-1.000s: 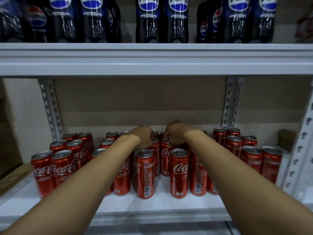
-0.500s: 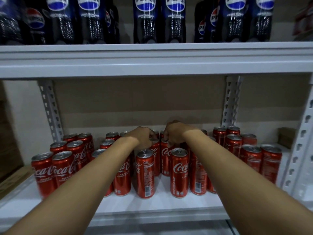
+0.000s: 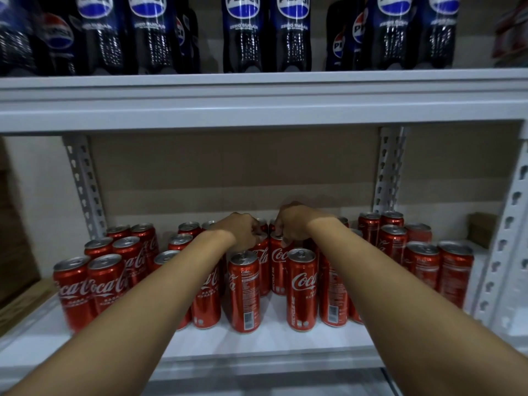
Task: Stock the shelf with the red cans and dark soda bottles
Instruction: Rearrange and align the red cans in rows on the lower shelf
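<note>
Head view: my left hand (image 3: 243,234) and right hand (image 3: 291,222) each curl over a Coca-Cola can (image 3: 278,261) top deep in the lower shelf (image 3: 271,342). I'd worry my forearms topple the front cans; Pepsi bottles (image 3: 243,32) stand above.

Red cans (image 3: 302,290) upright below; dark, seemingly upright soda bottles (image 3: 243,32) above.

Our left hand (image 3: 243,231) and right hand (image 3: 294,222) each grip a Coca-Cola can top mid-shelf (image 3: 271,342), among red cans (image 3: 302,290); Pepsi bottles (image 3: 243,32) stand above.
</note>
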